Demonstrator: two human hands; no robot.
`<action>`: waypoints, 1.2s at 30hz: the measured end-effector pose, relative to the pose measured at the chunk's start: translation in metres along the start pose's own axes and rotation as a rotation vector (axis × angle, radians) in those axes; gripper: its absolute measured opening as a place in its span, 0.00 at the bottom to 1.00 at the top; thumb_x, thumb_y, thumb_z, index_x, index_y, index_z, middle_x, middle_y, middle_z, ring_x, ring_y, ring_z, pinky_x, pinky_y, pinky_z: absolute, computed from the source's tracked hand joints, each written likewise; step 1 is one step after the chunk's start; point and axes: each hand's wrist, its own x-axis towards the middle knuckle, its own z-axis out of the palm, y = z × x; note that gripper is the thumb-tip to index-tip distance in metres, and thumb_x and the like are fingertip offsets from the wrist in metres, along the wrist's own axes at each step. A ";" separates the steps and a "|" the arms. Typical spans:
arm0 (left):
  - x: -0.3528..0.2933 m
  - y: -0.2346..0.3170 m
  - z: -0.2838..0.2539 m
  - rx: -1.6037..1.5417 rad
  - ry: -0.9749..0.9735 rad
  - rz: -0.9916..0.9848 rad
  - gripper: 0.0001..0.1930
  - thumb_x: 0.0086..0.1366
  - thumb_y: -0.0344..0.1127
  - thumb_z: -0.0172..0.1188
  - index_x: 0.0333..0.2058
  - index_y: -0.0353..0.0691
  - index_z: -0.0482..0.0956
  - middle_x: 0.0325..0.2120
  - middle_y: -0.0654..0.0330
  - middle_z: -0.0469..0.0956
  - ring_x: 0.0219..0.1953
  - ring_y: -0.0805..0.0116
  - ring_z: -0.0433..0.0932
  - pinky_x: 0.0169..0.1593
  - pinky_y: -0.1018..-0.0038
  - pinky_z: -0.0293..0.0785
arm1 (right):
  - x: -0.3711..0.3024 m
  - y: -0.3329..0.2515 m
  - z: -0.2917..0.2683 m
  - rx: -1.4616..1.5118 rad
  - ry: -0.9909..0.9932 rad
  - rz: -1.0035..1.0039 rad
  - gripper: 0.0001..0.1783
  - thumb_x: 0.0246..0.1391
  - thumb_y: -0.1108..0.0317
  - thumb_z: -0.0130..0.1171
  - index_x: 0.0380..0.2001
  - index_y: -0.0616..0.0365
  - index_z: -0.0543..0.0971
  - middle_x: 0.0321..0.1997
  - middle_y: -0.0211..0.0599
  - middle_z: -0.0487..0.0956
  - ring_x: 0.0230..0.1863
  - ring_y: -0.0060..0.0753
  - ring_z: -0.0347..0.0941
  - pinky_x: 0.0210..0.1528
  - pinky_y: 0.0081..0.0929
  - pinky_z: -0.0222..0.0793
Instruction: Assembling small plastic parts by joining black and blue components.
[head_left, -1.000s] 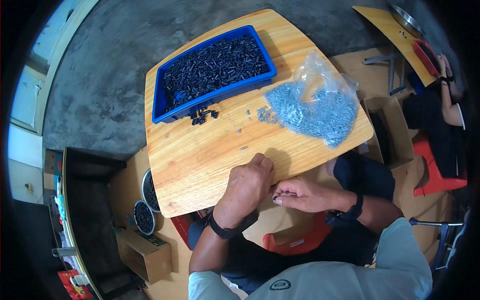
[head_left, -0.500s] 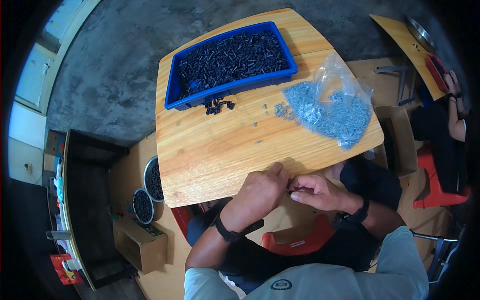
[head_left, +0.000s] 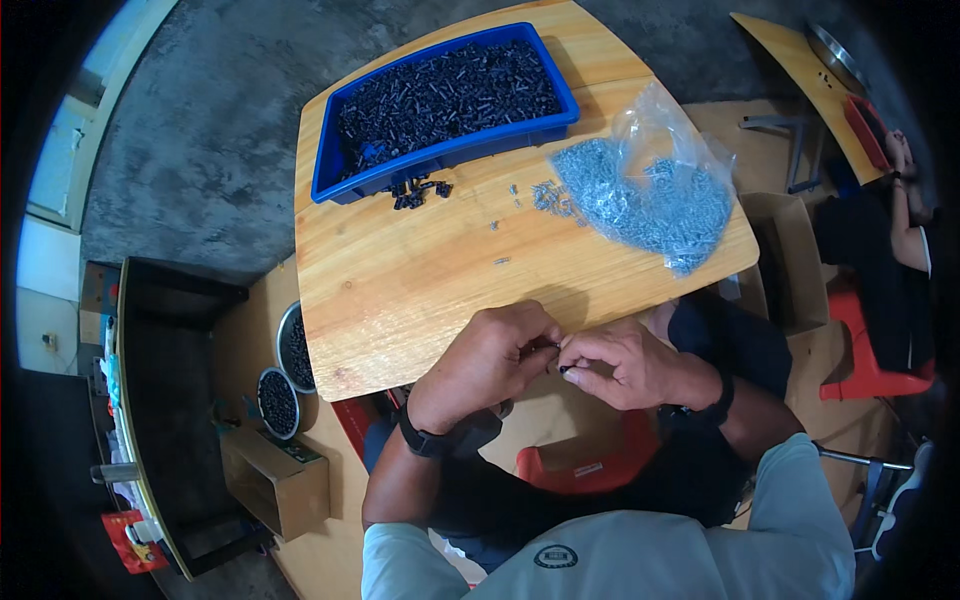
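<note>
My left hand (head_left: pixel 487 352) and my right hand (head_left: pixel 632 366) meet just over the near edge of the wooden table (head_left: pixel 400 280). Between the thumb and forefinger of my right hand is a small black plastic piece (head_left: pixel 567 369). The left fingers are pinched together right beside it; whatever they hold is hidden or too small to name. Farther back stands a blue bin (head_left: pixel 455 155) full of small black pieces, with a few black pieces (head_left: pixel 415 192) lying in front of it. A clear plastic bag (head_left: pixel 650 205) of small silvery screws lies to the right, some loose screws (head_left: pixel 553 198) at its side.
On the floor at left are two round bowls (head_left: pixel 279 402) of dark pieces and a cardboard box (head_left: pixel 290 490). Another cardboard box (head_left: pixel 800 270) stands right of the table. A co-worker's hands (head_left: pixel 898 150) are by a red tray (head_left: pixel 868 130) at far right.
The view has shifted slightly, so the table sits a little higher and further left. My left hand has turned, and its pinched fingers now show beside the right fingertips.
</note>
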 end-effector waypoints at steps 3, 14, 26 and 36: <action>0.000 -0.001 0.000 0.047 0.025 0.030 0.07 0.56 0.20 0.65 0.34 0.33 0.80 0.28 0.55 0.79 0.29 0.63 0.81 0.35 0.71 0.76 | 0.004 0.001 -0.002 -0.017 0.011 -0.022 0.06 0.56 0.71 0.62 0.36 0.60 0.78 0.30 0.43 0.81 0.31 0.46 0.79 0.34 0.37 0.73; -0.001 -0.010 0.009 -0.468 0.336 0.022 0.02 0.61 0.21 0.65 0.32 0.33 0.83 0.29 0.64 0.79 0.29 0.82 0.76 0.31 0.82 0.72 | 0.017 -0.003 -0.008 0.165 0.330 -0.060 0.06 0.53 0.77 0.66 0.36 0.65 0.83 0.36 0.40 0.83 0.33 0.33 0.80 0.34 0.28 0.75; 0.001 -0.002 0.014 -0.790 0.354 -0.125 0.05 0.66 0.23 0.62 0.39 0.31 0.81 0.30 0.57 0.84 0.21 0.81 0.76 0.25 0.83 0.73 | 0.020 -0.001 -0.010 0.151 0.393 -0.014 0.06 0.54 0.77 0.66 0.36 0.65 0.83 0.32 0.40 0.82 0.33 0.31 0.80 0.33 0.26 0.73; 0.003 -0.011 0.022 -0.737 0.380 -0.150 0.06 0.67 0.28 0.64 0.40 0.32 0.82 0.24 0.63 0.81 0.20 0.82 0.76 0.21 0.86 0.67 | 0.021 0.002 -0.011 0.132 0.393 -0.041 0.06 0.54 0.76 0.66 0.36 0.66 0.83 0.32 0.40 0.82 0.33 0.32 0.80 0.33 0.27 0.73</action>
